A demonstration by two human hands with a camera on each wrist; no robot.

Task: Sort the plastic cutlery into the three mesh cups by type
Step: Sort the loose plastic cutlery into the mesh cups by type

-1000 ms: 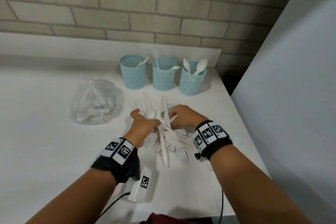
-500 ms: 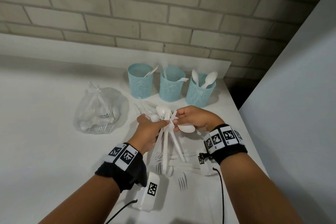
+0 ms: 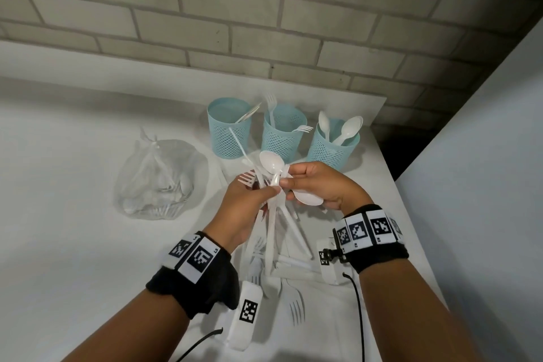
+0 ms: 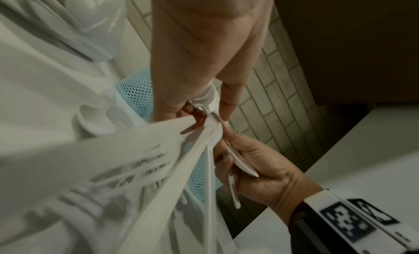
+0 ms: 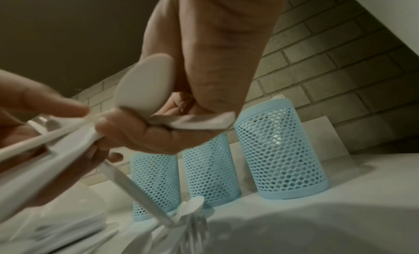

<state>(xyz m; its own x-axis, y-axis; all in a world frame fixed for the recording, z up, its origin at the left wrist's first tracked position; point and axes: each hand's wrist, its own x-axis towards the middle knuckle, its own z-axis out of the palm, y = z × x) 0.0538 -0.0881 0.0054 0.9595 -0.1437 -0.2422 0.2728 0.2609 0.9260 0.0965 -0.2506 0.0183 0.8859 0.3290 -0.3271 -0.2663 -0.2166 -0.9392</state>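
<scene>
**Cutlery held between both hands above the table**

Cutlery (image 3: 271, 214) is a mixed bundle, gripped by the curled left hand (image 3: 244, 209). The right hand (image 3: 318, 185) pinches a spoon (image 3: 271, 164) at its neck with thumb and fingertip, and holds another spoon (image 3: 308, 200) in the palm. Behind stand three cups (image 3: 283, 134); more forks (image 3: 296, 307) lie on the table (image 3: 73, 244).

Cutlery inside the knotted plastic bag (image 3: 160, 176) is an indistinct blur; the left hand (image 3: 245, 209) hides the bundled handles.
</scene>
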